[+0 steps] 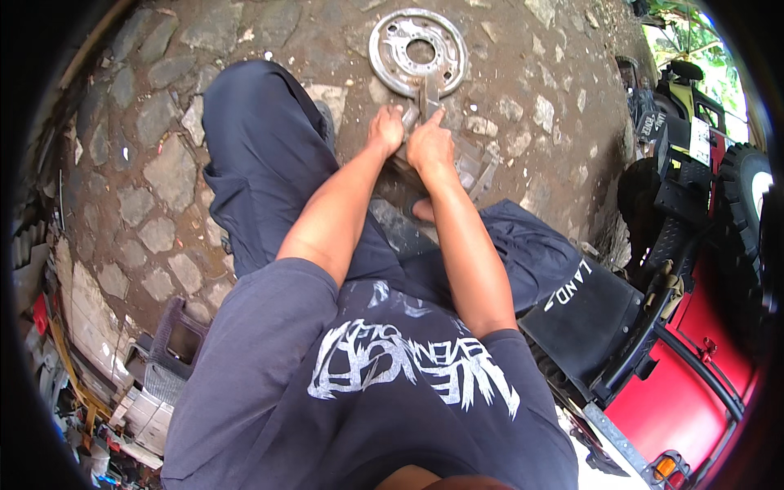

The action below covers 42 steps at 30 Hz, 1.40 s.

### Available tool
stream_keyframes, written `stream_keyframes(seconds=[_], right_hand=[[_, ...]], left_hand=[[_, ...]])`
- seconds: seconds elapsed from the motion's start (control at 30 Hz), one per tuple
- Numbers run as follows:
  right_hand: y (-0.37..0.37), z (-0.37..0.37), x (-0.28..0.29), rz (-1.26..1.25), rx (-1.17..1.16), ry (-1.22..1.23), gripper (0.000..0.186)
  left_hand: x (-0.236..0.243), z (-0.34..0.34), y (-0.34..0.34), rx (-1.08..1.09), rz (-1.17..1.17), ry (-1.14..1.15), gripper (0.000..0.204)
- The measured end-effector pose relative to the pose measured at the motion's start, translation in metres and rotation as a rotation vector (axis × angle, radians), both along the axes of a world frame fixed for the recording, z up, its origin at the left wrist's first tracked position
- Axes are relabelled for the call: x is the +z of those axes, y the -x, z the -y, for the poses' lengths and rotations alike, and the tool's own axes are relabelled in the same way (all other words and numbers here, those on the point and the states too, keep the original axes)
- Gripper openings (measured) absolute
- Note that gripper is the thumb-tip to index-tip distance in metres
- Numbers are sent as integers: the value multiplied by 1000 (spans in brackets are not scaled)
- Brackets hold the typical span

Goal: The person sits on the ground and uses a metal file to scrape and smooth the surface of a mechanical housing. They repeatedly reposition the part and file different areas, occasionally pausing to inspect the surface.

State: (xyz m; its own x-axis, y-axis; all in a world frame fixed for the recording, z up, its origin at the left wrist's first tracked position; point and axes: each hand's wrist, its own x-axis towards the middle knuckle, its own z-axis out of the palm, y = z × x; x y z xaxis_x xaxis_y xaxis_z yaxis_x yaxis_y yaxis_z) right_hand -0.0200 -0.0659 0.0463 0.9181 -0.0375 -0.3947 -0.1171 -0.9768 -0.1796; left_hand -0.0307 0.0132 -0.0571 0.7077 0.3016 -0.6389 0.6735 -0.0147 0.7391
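Both hands' fingers point(392, 114) clasp metal part point(428, 98).

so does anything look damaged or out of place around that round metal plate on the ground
The round grey metal backing plate looks rusty and worn, and lies loose on the dirt and stone paving rather than on a vehicle. Both hands, left and right, grip a small grey metal part at its near edge. Nothing looks spilled.

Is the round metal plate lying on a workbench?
No, the round metal plate lies on the stone-paved ground, just beyond both hands.
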Motion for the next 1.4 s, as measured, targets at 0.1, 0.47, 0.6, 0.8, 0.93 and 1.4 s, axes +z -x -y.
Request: stream_keyframes(seconds=[0.1,0.47,0.6,0.8,0.93,1.4], right_hand=[[24,-3,35,-65,110,20,76],[12,-5,17,-72,31,-33,78],[46,10,41,-113,96,-51,79],[60,7,46,-84,54,-65,78],[13,-3,0,21,86,-15,76],[21,-11,14,3,13,-119,78]], left_hand=[[-17,-6,-2,41,22,-30,50],[9,-6,1,32,-1,46,51],[-6,-16,-2,42,5,43,51],[6,-7,3,38,22,31,51],[8,-9,-1,14,-18,57,54],[18,-12,-8,16,-50,73,55]])
